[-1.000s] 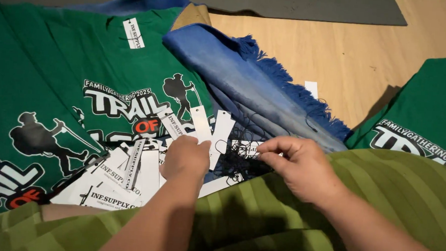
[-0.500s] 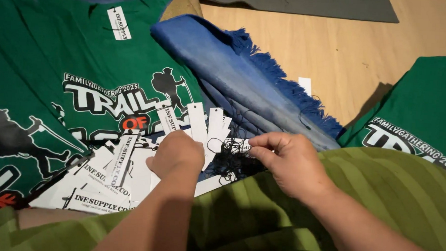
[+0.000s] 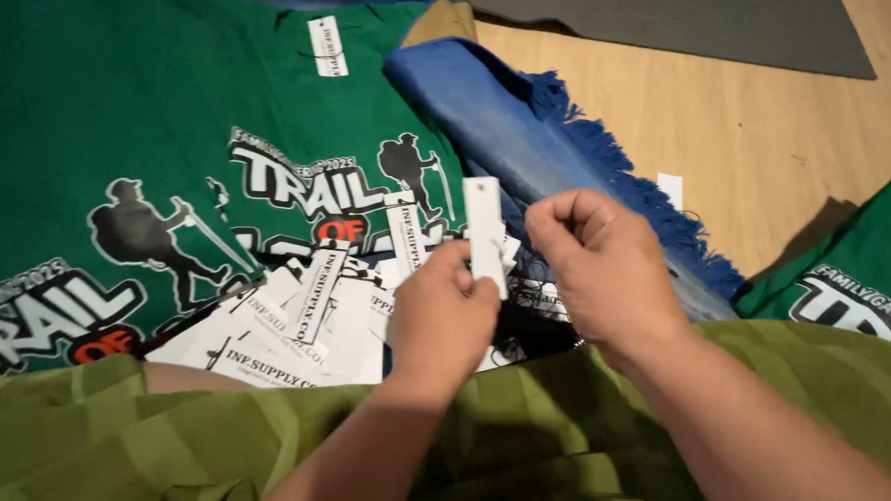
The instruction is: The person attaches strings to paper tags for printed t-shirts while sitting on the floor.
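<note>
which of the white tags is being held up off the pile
The blank white tag with a punched hole at its top, pinched upright by the left hand. The other tags lie flat in a heap on the green shirt.

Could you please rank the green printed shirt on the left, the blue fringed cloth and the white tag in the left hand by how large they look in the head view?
1. Green printed shirt, much the largest.
2. Blue fringed cloth, partly hidden by the hands.
3. White tag pinched in the left hand, smallest though nearest the camera.
</note>
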